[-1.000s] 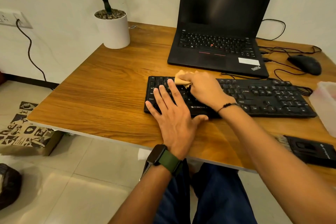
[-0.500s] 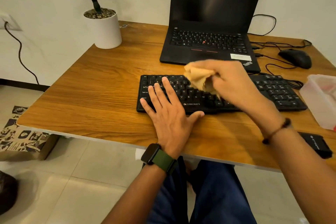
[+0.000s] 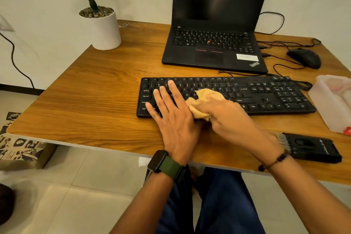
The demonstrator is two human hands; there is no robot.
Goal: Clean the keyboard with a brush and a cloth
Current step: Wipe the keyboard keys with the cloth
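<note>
A black keyboard (image 3: pixel 266 93) lies across the wooden desk (image 3: pixel 91 93) in front of me. My left hand (image 3: pixel 171 116) rests flat on its left end with straight, spread fingers on the keys. My right hand (image 3: pixel 224 116) grips a crumpled tan cloth (image 3: pixel 201 99) and presses it on the keys near the keyboard's front edge, just right of my left hand. A black brush (image 3: pixel 311 147) with pale bristles lies on the desk at the right, beside my right wrist.
An open black laptop (image 3: pixel 212 43) stands behind the keyboard. A black mouse (image 3: pixel 304 58) and its cables lie at the back right. A clear plastic box (image 3: pixel 334 100) sits at the right edge. A white plant pot (image 3: pixel 103 28) stands at the back left.
My right hand lifted the cloth off the keyboard's upper left keys, then brought it down onto the keys near the front edge. My left hand stayed flat on the left end.
</note>
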